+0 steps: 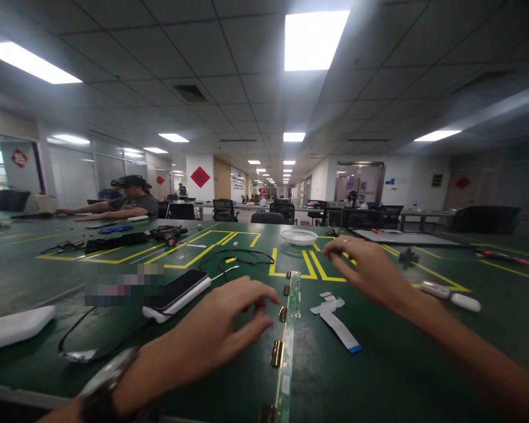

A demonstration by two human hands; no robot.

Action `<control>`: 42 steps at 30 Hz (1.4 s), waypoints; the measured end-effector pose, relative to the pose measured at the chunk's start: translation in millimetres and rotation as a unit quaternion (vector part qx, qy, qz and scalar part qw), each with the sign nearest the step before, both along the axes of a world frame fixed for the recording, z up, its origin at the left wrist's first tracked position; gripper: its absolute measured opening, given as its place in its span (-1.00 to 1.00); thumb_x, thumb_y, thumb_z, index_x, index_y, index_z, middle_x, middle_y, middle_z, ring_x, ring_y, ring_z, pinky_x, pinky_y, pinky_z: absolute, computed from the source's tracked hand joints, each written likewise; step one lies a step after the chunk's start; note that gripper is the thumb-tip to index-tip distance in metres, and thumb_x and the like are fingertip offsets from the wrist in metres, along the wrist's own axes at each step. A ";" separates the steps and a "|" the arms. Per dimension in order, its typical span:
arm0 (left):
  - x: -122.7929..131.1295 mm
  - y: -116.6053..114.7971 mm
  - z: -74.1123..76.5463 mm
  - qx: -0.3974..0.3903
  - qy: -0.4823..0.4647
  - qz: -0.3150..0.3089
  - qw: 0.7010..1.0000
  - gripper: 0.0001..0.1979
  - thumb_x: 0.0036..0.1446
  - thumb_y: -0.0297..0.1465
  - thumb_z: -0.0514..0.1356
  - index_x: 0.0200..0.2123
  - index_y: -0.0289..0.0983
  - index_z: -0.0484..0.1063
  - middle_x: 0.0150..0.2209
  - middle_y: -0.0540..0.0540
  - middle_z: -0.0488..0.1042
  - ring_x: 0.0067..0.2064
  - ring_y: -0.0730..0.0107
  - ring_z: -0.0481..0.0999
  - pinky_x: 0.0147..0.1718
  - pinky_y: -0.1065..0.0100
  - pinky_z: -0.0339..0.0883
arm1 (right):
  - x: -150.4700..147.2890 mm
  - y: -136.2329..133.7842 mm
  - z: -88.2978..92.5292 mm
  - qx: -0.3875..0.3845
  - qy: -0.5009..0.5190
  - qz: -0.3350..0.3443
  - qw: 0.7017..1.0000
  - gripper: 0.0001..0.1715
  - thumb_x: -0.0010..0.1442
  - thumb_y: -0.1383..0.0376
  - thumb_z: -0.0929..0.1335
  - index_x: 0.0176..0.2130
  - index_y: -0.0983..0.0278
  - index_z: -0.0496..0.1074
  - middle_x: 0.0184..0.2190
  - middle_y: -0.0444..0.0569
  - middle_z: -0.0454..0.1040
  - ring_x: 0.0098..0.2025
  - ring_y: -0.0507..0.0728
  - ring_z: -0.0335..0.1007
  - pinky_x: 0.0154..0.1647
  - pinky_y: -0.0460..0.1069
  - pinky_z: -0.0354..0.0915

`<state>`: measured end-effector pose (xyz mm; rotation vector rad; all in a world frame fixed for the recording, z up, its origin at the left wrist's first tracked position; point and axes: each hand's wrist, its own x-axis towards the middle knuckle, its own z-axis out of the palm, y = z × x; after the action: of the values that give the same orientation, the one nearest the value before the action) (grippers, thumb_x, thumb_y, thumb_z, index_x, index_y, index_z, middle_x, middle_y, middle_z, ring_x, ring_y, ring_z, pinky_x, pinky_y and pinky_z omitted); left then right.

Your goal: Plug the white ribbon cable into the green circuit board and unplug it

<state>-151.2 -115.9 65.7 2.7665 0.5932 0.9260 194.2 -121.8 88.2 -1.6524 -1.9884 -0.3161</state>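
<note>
A long, narrow green circuit board [294,294] lies lengthwise on the green table in front of me, with several copper-brown flexible tabs along its left edge. My left hand [229,320] hovers just left of the board, thumb and forefinger apart, holding nothing visible. To the right and beyond the board's far end, my right hand [370,267] is raised above the table with bent fingers and the thumb separate; nothing shows in it. Between the board and my right forearm rests a folded white flat ribbon cable [338,329] with a blue end.
A white woven basket [298,237] stands beyond the board. Left are a phone [183,288] on a white power bank, and black cables [242,252]. White capsule-shaped items [465,302] lie right. A person [134,200] sits at the far left side.
</note>
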 end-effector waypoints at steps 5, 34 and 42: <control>67.2 69.6 -15.2 0.044 0.122 -0.006 0.992 -0.67 0.28 -0.24 0.19 0.09 -0.15 0.37 0.02 -0.10 0.45 0.05 0.15 0.41 0.03 0.16 0.32 | -7.8 30.6 -34.2 -0.190 -0.080 -0.141 0.968 -0.79 0.14 0.20 0.40 -0.34 0.31 0.56 -0.32 0.17 0.56 -0.26 0.30 0.51 -0.29 0.07 0.30; 101.6 97.7 -71.1 0.040 0.158 -0.023 0.986 -0.48 0.29 -0.01 0.07 0.15 -0.21 0.35 0.12 -0.20 0.38 0.13 0.04 0.34 0.04 0.06 0.26 | -11.6 38.4 -86.7 -0.149 0.057 0.055 0.986 -0.85 0.11 0.27 0.39 -0.27 0.25 0.54 -0.34 -0.06 0.55 -0.30 0.11 0.42 -0.30 -0.06 0.25; 103.6 99.5 -72.8 0.039 0.158 -0.020 0.986 -0.49 0.29 -0.01 0.06 0.14 -0.20 0.34 0.12 -0.19 0.38 0.12 0.04 0.34 0.03 0.06 0.26 | -12.2 37.2 -85.7 -0.153 0.070 0.071 0.983 -0.83 0.12 0.26 0.38 -0.25 0.25 0.53 -0.33 -0.06 0.54 -0.29 0.12 0.41 -0.27 -0.04 0.26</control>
<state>-47.6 -16.4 -7.1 3.0093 0.5522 0.5142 182.0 -84.6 2.4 -1.6462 -2.1126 0.1624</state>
